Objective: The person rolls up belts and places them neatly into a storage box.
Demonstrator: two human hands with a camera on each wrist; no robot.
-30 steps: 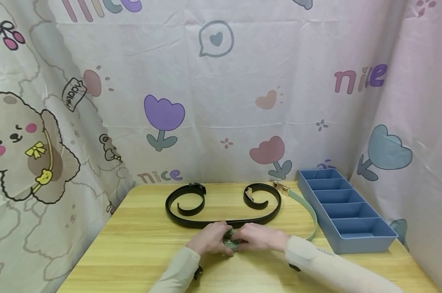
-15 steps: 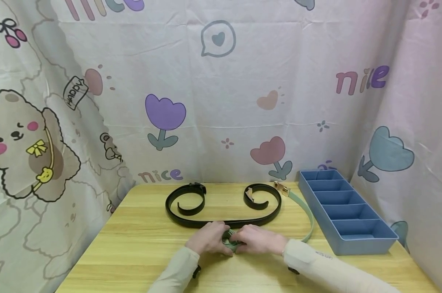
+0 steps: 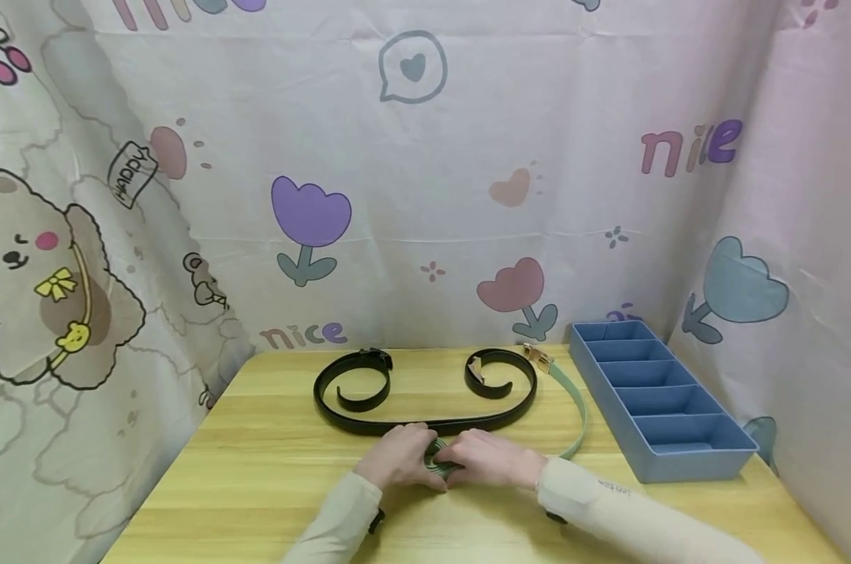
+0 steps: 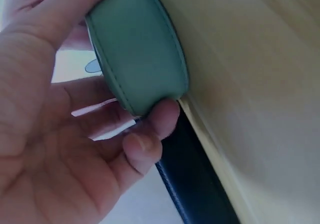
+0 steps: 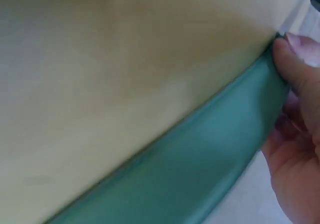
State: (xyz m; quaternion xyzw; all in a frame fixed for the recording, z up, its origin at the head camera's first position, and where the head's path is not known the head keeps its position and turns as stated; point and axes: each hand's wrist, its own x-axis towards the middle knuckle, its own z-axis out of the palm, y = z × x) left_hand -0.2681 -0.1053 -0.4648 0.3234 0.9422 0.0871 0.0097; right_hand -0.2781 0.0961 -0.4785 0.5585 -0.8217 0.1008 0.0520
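Observation:
A light green belt (image 4: pixel 137 49) is partly rolled into a coil standing on edge on the table, its stitched edge plain in the left wrist view. My left hand (image 3: pixel 399 458) grips the coil from the left, thumb on the near side and fingers on the far side. From the right, my right hand (image 3: pixel 494 458) pinches the belt at the coil; in the right wrist view the green strap (image 5: pixel 200 149) runs away from thumb and fingers. Its unrolled length (image 3: pixel 575 392) curves back to a gold-coloured buckle (image 3: pixel 538 358). Both hands partly hide the coil.
Just beyond my hands a black belt (image 3: pixel 369 427) lies on edge, both ends curled inward. At the right stands a blue-grey box (image 3: pixel 650 439) with several compartments. The wooden table (image 3: pixel 242 470) is bordered by a printed curtain (image 3: pixel 411 172).
The green belt's unrolled length has drawn in to the left, away from the box. Both hands stay at the coil with small finger movements. The head view has shifted slightly.

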